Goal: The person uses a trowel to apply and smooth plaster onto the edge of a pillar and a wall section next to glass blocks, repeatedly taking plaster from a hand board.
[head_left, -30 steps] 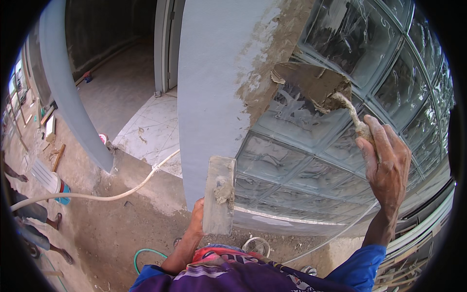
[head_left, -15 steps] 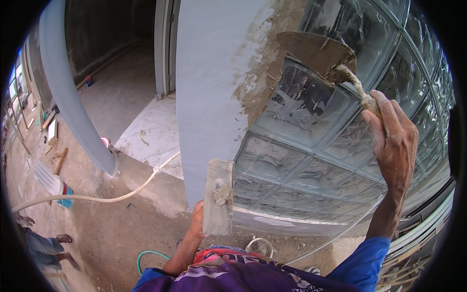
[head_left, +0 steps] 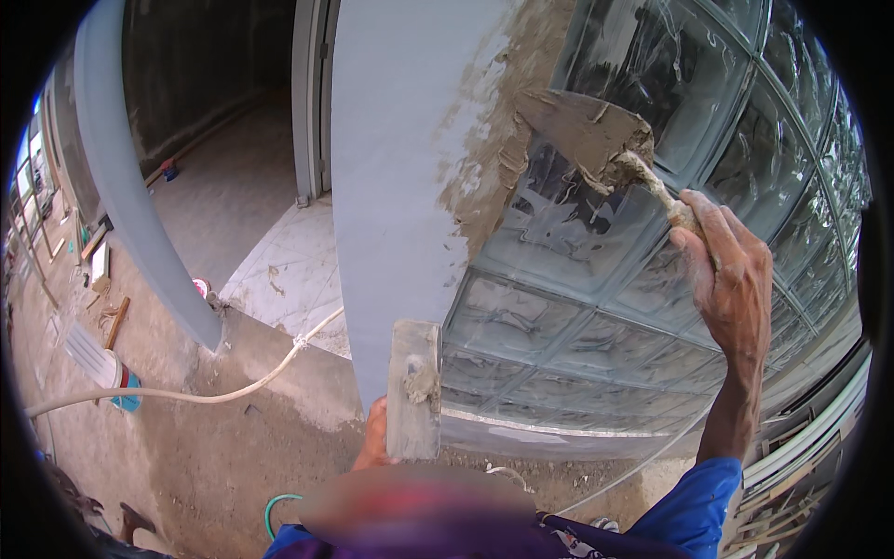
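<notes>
My right hand (head_left: 726, 270) grips the mortar-crusted handle of a metal trowel (head_left: 577, 121); the blade lies over the mortar band (head_left: 480, 186) between the pale painted wall (head_left: 382, 168) and the glass blocks (head_left: 559, 307), its left tip at the band. My left hand (head_left: 376, 430) holds an upright rectangular flat trowel or float (head_left: 410, 359) with a lump of mortar on it, low in front of the wall's lower part. The board hides most of that hand's fingers.
At left are an open doorway (head_left: 223, 149) with tiled threshold (head_left: 284, 279), a pale curved column (head_left: 144, 205), a hose (head_left: 233, 389), a blue bucket (head_left: 126, 396), wood offcuts (head_left: 116, 321) and part of another person's foot (head_left: 130, 522). Boards and pipes (head_left: 801, 447) lie at right.
The trowel rose along the mortar band, then came slightly down and left. The float appears a little lower in view. The other person at left has moved mostly out of view.
</notes>
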Demonstrator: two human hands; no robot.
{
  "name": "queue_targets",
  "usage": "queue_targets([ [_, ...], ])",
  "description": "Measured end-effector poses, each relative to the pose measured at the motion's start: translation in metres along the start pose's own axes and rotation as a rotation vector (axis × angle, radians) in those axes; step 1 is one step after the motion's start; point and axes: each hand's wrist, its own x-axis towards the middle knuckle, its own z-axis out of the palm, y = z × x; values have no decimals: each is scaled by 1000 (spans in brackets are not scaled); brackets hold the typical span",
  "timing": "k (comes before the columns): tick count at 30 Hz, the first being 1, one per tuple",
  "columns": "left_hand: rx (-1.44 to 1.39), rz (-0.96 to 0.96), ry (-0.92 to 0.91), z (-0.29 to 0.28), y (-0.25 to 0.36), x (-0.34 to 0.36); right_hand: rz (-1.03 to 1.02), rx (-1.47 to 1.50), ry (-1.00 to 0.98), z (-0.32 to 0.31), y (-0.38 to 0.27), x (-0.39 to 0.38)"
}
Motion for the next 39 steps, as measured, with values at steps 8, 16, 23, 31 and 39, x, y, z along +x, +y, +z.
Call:
queue_targets([
  [8, -11, 21, -22, -8, -2, 0, 16, 91, 69, -8, 7, 10],
  [16, 83, 46, 23, -14, 7, -7, 13, 265, -424, 21, -27, -49],
  [23, 27, 18, 69, -14, 11, -10, 661, 1405, -269, 84, -52, -121],
  [31, 85, 77, 102, -28, 31, -26, 786, 1778, -244, 100, -92, -96],
  [39, 96, 49, 219, -49, 39, -29, 836, 1610, -384, 77, -83, -91],
])
